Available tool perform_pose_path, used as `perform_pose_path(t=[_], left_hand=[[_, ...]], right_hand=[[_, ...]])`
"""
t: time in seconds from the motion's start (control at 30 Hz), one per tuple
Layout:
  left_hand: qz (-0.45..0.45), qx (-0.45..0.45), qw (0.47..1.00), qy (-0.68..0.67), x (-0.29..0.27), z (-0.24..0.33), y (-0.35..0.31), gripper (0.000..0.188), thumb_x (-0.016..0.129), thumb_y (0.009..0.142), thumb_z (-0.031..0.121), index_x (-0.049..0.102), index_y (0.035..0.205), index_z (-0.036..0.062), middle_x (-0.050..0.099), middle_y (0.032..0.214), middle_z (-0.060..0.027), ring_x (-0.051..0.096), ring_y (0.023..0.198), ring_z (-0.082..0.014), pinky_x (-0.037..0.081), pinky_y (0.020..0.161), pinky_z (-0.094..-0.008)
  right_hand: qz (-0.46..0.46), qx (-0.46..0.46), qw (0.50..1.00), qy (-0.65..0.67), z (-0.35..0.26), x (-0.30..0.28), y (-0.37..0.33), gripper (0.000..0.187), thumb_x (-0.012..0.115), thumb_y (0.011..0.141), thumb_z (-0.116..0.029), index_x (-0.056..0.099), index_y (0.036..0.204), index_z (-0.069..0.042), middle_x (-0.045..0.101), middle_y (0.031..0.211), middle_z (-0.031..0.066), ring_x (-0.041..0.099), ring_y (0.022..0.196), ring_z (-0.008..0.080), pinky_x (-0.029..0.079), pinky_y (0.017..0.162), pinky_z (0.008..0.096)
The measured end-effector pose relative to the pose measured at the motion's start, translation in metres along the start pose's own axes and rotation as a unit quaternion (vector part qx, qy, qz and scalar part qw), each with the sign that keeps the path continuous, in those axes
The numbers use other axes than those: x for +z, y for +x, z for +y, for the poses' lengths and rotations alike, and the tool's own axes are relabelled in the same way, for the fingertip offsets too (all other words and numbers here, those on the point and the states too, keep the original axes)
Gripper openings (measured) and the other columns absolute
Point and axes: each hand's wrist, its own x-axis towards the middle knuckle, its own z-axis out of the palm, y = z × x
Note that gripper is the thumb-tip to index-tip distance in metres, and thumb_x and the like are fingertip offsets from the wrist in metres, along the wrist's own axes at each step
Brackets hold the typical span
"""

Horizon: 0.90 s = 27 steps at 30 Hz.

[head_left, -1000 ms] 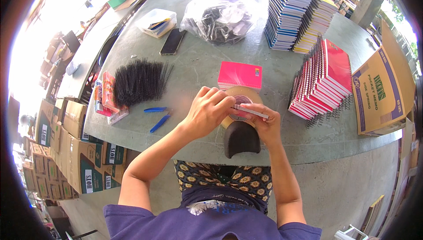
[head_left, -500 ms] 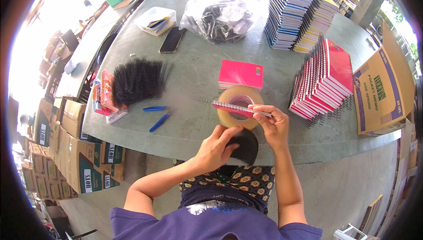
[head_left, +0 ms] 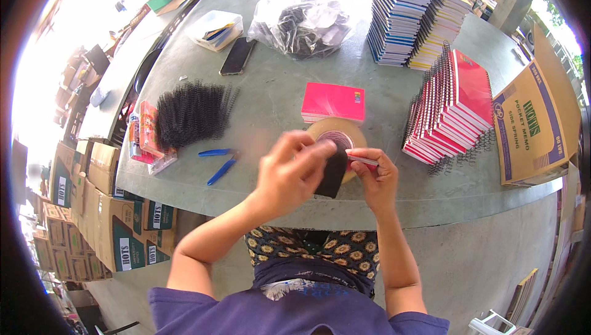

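My right hand pinches a small red spiral notebook, seen nearly edge-on, above a large roll of clear tape. Beside it, my left hand is blurred by motion. A black, round-ended flexible piece is at its fingertips and seems held there. The black piece covers part of the tape roll and the notebook's left end. Just beyond the roll lies a short stack of pink-red memo pads without visible coils.
Black spiral coils and blue-handled pliers lie left. Red spiral notebooks and an open carton stand right. Farther back are blue notebooks, a plastic bag, a phone and a plastic tub.
My left hand and the black piece have moved up and away from me, over the tape roll and against the notebook. The notebook's coil edge, visible before, is now mostly covered.
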Motion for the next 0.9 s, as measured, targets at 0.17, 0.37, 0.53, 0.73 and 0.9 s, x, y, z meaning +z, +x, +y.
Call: perform_pose_path(t=[0.17,0.37,0.53,0.73,0.9], left_hand=[[0.096,0.019,0.995,0.032,-0.013,0.008,0.018,0.036,0.069,0.067,-0.002,0.064,0.100,0.0109,0.053,0.090,-0.0101,0.058,0.071,-0.0209,0.050,0.057,-0.0328],[-0.153,0.018,0.988,-0.003,0.017,-0.002,-0.020,0.034,0.067,0.070,0.001,0.063,0.102,0.0118,0.053,0.092,-0.0118,0.060,0.074,-0.0278,0.053,0.060,-0.0388],[-0.092,0.008,0.996,-0.004,0.016,0.000,0.000,0.033,0.065,0.071,-0.003,0.064,0.102,0.0090,0.054,0.090,-0.0104,0.060,0.076,-0.0257,0.053,0.061,-0.0352],[0.022,-0.012,1.000,0.007,0.008,0.013,0.018,0.036,0.070,0.068,-0.001,0.065,0.102,0.0108,0.056,0.091,-0.0088,0.061,0.079,-0.0231,0.052,0.067,-0.0329],[-0.074,0.006,0.996,-0.041,0.017,0.017,0.010,0.035,0.068,0.071,-0.002,0.065,0.103,0.0101,0.056,0.092,-0.0099,0.060,0.077,-0.0253,0.052,0.064,-0.0339]], right_hand=[[0.004,0.025,0.998,0.051,-0.005,-0.003,-0.005,0.032,0.060,0.088,-0.002,0.050,0.119,-0.002,0.064,0.109,0.0149,0.061,0.101,0.0179,0.049,0.085,0.0278],[-0.033,0.005,0.999,-0.005,-0.005,-0.004,0.004,0.028,0.061,0.088,-0.004,0.054,0.114,-0.002,0.065,0.108,0.0129,0.059,0.102,0.0168,0.046,0.089,0.0281],[-0.025,0.043,0.999,-0.017,0.006,-0.011,-0.005,0.025,0.060,0.088,0.000,0.056,0.112,0.002,0.063,0.101,0.0055,0.057,0.094,0.0110,0.046,0.085,0.0244],[-0.055,0.063,0.993,-0.081,0.007,-0.017,-0.009,0.019,0.057,0.089,-0.002,0.063,0.107,-0.005,0.067,0.088,0.0026,0.058,0.085,0.0072,0.045,0.078,0.0224],[-0.062,0.047,0.995,-0.067,0.011,-0.019,-0.007,0.023,0.059,0.089,-0.005,0.062,0.112,-0.006,0.067,0.089,0.0047,0.058,0.085,0.0070,0.045,0.078,0.0230]])
